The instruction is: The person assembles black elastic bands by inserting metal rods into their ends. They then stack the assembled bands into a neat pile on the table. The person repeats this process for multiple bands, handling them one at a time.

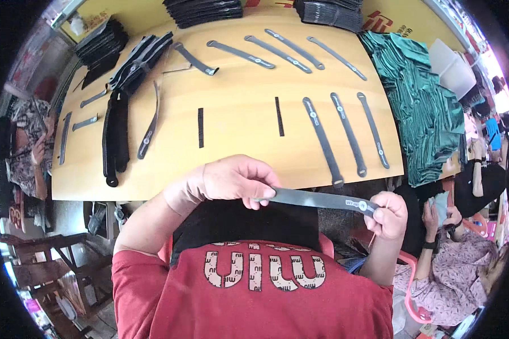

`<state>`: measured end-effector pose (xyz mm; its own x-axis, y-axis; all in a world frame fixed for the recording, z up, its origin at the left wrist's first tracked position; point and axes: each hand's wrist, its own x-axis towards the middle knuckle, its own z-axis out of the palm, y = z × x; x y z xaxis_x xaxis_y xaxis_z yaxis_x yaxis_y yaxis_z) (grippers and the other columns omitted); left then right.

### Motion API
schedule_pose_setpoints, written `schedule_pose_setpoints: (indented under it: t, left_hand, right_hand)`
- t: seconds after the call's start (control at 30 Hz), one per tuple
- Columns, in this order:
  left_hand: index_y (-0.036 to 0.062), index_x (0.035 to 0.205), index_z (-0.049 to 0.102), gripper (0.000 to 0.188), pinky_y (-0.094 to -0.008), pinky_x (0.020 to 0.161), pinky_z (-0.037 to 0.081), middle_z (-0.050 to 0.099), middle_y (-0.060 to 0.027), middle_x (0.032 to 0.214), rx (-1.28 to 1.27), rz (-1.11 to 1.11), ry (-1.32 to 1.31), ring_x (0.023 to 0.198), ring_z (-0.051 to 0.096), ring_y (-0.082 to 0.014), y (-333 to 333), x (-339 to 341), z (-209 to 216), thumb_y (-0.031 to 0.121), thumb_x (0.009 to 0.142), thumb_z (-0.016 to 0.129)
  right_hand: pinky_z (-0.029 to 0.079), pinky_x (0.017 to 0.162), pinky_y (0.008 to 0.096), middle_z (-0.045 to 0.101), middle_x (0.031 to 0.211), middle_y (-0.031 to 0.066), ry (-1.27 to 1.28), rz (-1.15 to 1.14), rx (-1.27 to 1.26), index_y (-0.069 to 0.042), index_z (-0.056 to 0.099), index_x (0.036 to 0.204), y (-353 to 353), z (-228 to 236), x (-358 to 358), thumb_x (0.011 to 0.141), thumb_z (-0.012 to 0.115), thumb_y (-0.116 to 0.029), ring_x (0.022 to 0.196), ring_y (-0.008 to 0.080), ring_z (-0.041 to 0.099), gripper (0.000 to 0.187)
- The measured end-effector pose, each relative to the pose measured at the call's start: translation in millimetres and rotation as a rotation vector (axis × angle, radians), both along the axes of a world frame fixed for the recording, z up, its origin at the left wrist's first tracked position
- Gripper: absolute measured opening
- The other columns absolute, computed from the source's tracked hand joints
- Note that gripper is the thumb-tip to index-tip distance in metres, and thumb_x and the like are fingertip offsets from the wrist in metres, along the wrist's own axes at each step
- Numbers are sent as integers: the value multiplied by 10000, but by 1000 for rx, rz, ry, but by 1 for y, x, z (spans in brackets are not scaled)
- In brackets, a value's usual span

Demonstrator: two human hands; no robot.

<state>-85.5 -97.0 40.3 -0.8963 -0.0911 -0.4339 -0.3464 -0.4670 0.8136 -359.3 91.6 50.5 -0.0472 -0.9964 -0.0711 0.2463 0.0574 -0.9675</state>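
A grey fabric strap with a white printed label is stretched between my two hands, in front of the table's near edge. My left hand pinches one end between thumb and fingers. At the other end, beside the label, the fingers of my right hand close round the strap. Beyond my right hand, similar straps lie in a slanting row, the nearest a long grey strap. Two short black strips lie apart on the table, ahead of my left hand.
On the wooden table, more grey straps lie at the far side. Black strap bundles sit left; dark stacks stand at the back. Green folded fabric covers the right edge. Other people sit at right and left.
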Motion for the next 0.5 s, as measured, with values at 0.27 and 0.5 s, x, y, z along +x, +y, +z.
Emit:
schedule_pose_setpoints:
  t: [0.27, 0.5]
  left_hand:
    - [21, 866, 595, 116, -162, 422, 401, 583, -6, 655, -426, 391, -335, 451, 489, -42, 2, 95, 17, 98, 780, 592]
    - [32, 965, 584, 174, -199, 534, 468, 578, -10, 687, -564, 475, -310, 579, 561, -67, 23, 167, 24, 91, 817, 513]
  right_hand:
    - [368, 438, 228, 500, 507, 14, 806, 165, 306, -4, 546, 706, -94, 5, 61, 831, 501, -190, 474, 82, 477, 229]
    - [433, 623, 370, 581, 710, 170, 984, 499, -191, -14, 566, 860, -243, 1, 184, 836, 438, -219, 686, 309, 570, 242]
